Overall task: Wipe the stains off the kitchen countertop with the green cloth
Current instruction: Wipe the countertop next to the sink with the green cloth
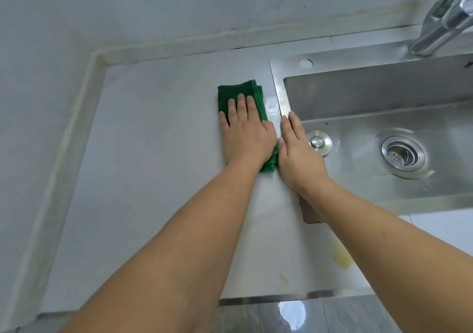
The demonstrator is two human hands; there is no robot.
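Observation:
A folded green cloth (247, 94) lies on the white countertop (153, 153), just left of the sink's rim. My left hand (245, 133) presses flat on the cloth, fingers together and pointing away from me, covering its middle. My right hand (297, 150) rests flat beside it on the strip between cloth and sink, fingers extended, holding nothing. A yellowish stain (341, 258) sits on the counter near the front edge, partly hidden by my right forearm. A smaller pale streak (282, 277) lies to its left.
A steel sink (384, 97) fills the right side, with a drain strainer (403, 153) and a round plug (317, 142). A chrome faucet (445, 17) rises at the top right. A raised backsplash ledge (76, 127) borders the counter at left and back.

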